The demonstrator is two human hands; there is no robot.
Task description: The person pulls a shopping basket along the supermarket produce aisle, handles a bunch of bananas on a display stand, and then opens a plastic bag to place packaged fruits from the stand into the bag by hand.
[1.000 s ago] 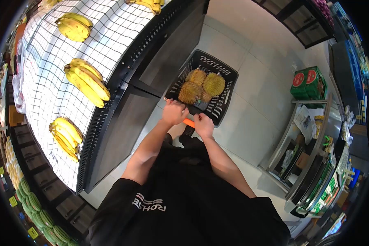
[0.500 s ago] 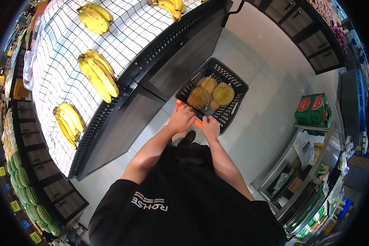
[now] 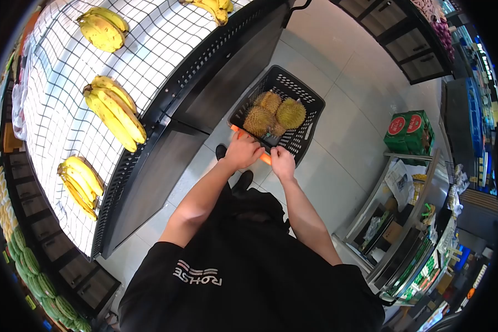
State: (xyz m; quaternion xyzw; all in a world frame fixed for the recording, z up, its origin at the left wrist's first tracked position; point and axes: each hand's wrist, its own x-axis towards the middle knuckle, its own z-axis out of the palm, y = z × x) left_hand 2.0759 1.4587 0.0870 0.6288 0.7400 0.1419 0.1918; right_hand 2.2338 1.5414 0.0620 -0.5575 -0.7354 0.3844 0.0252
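A black plastic basket with slotted walls is in front of me, low near the floor, with several spiky durians inside. Its orange handle runs along the side nearest me. My left hand is closed around the handle's left part, knuckles up. Toward its right end, my right hand grips the same handle. Both hands sit close together, and the fingertips under the handle are hidden.
On my left stands a display counter with bananas on a white checked cloth. At right are a green carton and a low shelf unit with assorted goods. Grey floor tiles lie between. Watermelons are at far left.
The view has shifted slightly, and the counter, basket and carton appear further left. More of my shoes shows below the basket. Both hands keep their hold on the handle.
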